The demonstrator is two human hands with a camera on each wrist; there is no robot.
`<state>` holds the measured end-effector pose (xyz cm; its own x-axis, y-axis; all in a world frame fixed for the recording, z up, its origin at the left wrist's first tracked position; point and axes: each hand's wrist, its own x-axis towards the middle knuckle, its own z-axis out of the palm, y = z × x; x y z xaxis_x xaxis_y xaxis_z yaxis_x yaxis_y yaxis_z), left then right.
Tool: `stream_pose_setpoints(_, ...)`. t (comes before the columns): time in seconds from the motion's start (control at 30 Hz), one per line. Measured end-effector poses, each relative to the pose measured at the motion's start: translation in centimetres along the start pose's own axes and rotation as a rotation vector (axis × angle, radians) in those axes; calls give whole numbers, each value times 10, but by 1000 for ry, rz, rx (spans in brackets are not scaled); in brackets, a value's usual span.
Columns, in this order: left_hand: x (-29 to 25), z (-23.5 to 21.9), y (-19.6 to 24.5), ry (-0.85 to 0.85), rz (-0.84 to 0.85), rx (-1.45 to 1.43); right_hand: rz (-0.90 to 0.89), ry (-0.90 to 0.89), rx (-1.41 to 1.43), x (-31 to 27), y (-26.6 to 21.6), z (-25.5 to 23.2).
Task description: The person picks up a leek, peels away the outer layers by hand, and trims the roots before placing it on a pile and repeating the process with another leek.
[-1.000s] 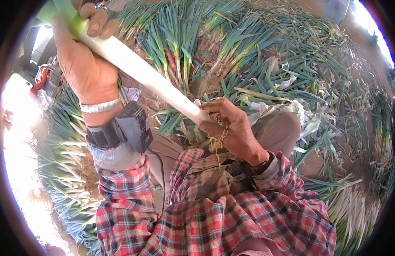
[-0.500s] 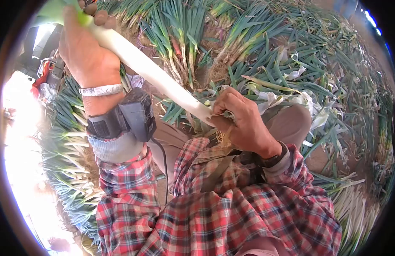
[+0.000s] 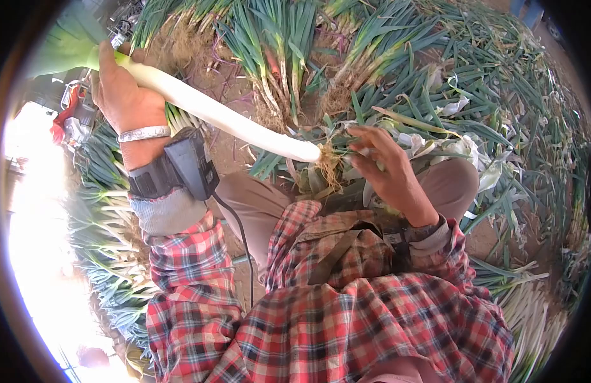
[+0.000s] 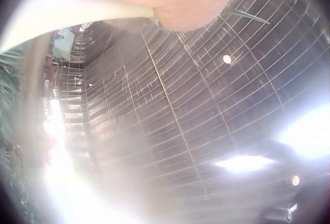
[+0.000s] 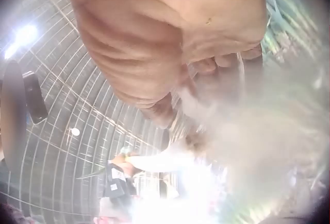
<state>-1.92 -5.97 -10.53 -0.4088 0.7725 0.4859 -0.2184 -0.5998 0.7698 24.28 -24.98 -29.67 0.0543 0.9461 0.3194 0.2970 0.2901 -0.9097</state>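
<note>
A thick leek (image 3: 225,121) with a long white shank slants across the head view, its green leaves (image 3: 62,45) at the upper left. My left hand (image 3: 131,99) grips it near where white turns to green, the thumb lying along it. Pale tangled roots (image 3: 329,165) hang from the lower end. Just right of them is my right hand (image 3: 391,169), fingers parted and loosely bent. The right wrist view has the palm of that hand (image 5: 170,38) close up, with the white shank (image 5: 154,162) beyond the fingertips; glare washes out part of it.
Bundles of leeks with roots (image 3: 276,70) stand on the ground ahead. Cut leaves and peelings (image 3: 474,147) are heaped to the right. White-stemmed leeks (image 3: 117,236) lie in a row on the left, and more (image 3: 531,306) at lower right. A cable (image 3: 247,249) runs from the left wrist camera.
My right hand has come off the root end and moved right, its fingers loosening. The roots now show fully. My left hand still holds the leek, whose root end has risen slightly.
</note>
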Motion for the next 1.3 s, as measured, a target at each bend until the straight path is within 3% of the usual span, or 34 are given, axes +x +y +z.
stream_pose_setpoints(0.03,0,-1,-1,0,0,2,1,-30,140,11,-12,6)
stream_pose_setpoints(0.13,-10,0,3,-65,-78,-79,-140,-133,124,33,-21,23)
stream_pose_setpoints(0.23,-21,0,3,-17,-66,50,-169,-183,65,35,-19,30)
stream_pose_setpoints(0.33,-24,-9,-3,-2,-67,-28,-193,-131,92,29,-23,37)
stream_pose_setpoints(0.37,-31,-19,-2,-129,397,589,-218,-98,58,26,-23,39)
stream_pose_setpoints(0.43,-40,-29,0,-229,816,1277,-406,5,-304,23,-16,46)
stream_pose_setpoints(0.47,-38,-33,-6,-265,742,1142,-457,28,-326,21,-5,48)
stream_pose_setpoints(0.5,-28,-34,-11,-281,377,715,-501,50,-352,19,1,48)
stream_pose_setpoints(0.53,-20,-32,-10,-216,-61,82,-468,53,-444,15,-5,44)
stream_pose_setpoints(0.57,-20,-31,-9,-172,-168,-93,-442,49,-507,14,-10,45)
stream_pose_setpoints(0.63,-57,-7,-1,-22,0,232,-447,81,-502,12,-2,51)
stream_pose_setpoints(0.67,-61,-6,-1,-19,0,223,-441,84,-513,13,3,49)
stream_pose_setpoints(0.77,-80,-15,-5,-129,243,565,-366,12,-521,10,-4,42)
stream_pose_setpoints(0.87,-73,-18,-4,9,9,138,-426,35,-454,8,-3,49)
stream_pose_setpoints(0.93,-75,-21,-4,49,-75,28,-471,68,-495,7,-1,50)
stream_pose_setpoints(1.07,-92,-17,2,155,-48,129,-495,45,-506,8,1,49)
stream_pose_setpoints(1.13,-92,-18,2,187,-81,12,-473,16,-532,7,1,50)
stream_pose_setpoints(1.27,-97,-23,2,127,-71,-1,-440,16,-508,9,12,52)
stream_pose_setpoints(1.3,-96,-28,2,92,-71,-49,-284,30,-347,8,18,51)
